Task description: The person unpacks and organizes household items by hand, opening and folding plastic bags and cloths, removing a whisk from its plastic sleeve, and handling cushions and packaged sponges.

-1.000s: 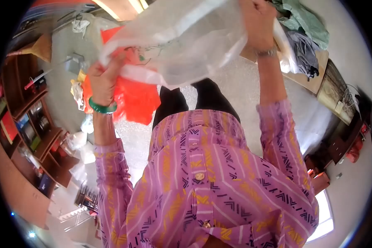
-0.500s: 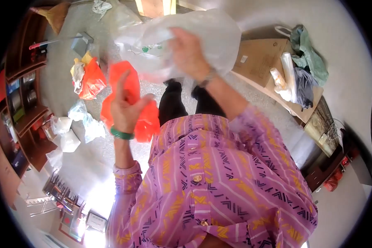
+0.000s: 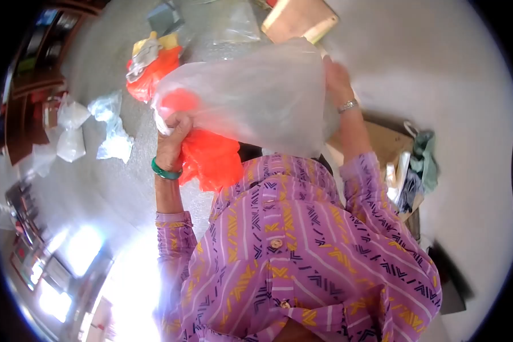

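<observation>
A translucent white plastic bag [image 3: 251,97] is stretched sideways between my two hands, in front of my body. My left hand [image 3: 174,139], with a green bangle at the wrist, is closed on the bag's bunched left end. It also holds a red plastic bag [image 3: 212,159], which hangs below the fingers and shows partly through the clear one. At the other end, my right hand [image 3: 337,80], with a metal watch, is closed on the clear bag's upper right edge; its fingertips are blurred and partly hidden.
On the floor to the left lie a filled red bag [image 3: 157,71], a pale crumpled plastic bag [image 3: 113,125] and white bags [image 3: 71,131]. A grey dustpan [image 3: 165,20] and a cardboard box [image 3: 298,20] are at the top. Another carton [image 3: 376,137] stands right, beside a green bag [image 3: 424,157].
My left hand, open beside the red bag before, now grips it together with the clear bag's end. My right hand moved right, stretching the clear bag out. The view turned.
</observation>
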Motion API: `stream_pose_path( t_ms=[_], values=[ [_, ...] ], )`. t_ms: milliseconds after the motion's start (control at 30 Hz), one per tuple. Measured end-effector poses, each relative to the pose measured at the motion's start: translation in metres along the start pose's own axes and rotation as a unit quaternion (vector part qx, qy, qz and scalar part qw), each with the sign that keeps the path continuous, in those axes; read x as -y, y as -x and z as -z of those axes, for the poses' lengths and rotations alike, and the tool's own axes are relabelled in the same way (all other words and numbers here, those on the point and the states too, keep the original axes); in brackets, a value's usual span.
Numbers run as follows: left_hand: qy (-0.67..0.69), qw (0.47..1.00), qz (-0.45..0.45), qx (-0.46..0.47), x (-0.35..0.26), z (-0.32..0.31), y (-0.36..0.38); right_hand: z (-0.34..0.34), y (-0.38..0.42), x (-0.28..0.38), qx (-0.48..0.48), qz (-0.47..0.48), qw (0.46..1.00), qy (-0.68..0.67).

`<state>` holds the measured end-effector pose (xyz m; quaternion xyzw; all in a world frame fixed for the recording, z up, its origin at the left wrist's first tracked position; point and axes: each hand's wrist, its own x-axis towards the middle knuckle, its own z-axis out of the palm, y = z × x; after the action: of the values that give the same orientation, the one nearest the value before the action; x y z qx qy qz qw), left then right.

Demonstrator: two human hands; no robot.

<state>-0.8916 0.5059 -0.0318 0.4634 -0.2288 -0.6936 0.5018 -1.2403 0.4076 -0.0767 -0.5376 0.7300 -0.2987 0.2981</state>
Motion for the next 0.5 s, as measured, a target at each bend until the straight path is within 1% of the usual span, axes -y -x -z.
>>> stream_pose_path(
  t_ms=[33,67,100,133,200,233,267,300,333,400,433,467,500],
  values=[
    [0.009,1.000,-0.015,-0.013,-0.005,0.012,0.002,-0.012,0.004,0.004,0.111,-0.042,0.977,-0.176],
    [0.020,0.999,-0.030,-0.021,-0.008,0.025,0.006,-0.027,0.009,0.008,0.227,-0.088,0.909,-0.339],
    [0.030,0.998,-0.040,-0.032,-0.010,0.037,0.013,-0.043,0.016,0.009,0.249,-0.081,0.906,-0.333],
    [0.036,0.997,-0.051,-0.050,-0.011,0.048,0.018,-0.059,0.023,0.010,0.265,0.072,0.934,-0.230],
    [0.060,0.984,-0.066,-0.156,-0.011,0.069,0.026,-0.093,0.013,0.021,0.288,0.239,0.919,-0.123],
    [0.066,0.980,-0.078,-0.173,-0.007,0.076,0.034,-0.109,0.007,0.027,0.390,0.118,0.892,-0.197],
    [0.065,0.969,-0.085,-0.221,-0.004,0.084,0.038,-0.126,0.001,0.033,0.481,-0.011,0.838,-0.259],
    [0.067,0.957,-0.090,-0.267,0.000,0.093,0.042,-0.142,-0.005,0.038,0.495,-0.006,0.831,-0.252],
    [0.076,0.952,-0.098,-0.281,0.007,0.105,0.047,-0.156,-0.009,0.047,0.537,0.056,0.801,-0.257],
    [0.132,0.940,-0.095,-0.301,0.013,0.131,0.056,-0.184,-0.015,0.074,0.591,0.123,0.755,-0.255],
    [0.140,0.933,-0.106,-0.313,0.009,0.132,0.057,-0.188,-0.010,0.099,0.605,0.060,0.761,-0.226],
    [0.157,0.912,-0.118,-0.359,0.013,0.124,0.062,-0.186,-0.001,0.110,0.614,0.001,0.764,-0.195],
    [0.175,0.888,-0.124,-0.406,0.010,0.122,0.062,-0.194,0.007,0.120,0.644,-0.001,0.732,-0.223]
  ],
)
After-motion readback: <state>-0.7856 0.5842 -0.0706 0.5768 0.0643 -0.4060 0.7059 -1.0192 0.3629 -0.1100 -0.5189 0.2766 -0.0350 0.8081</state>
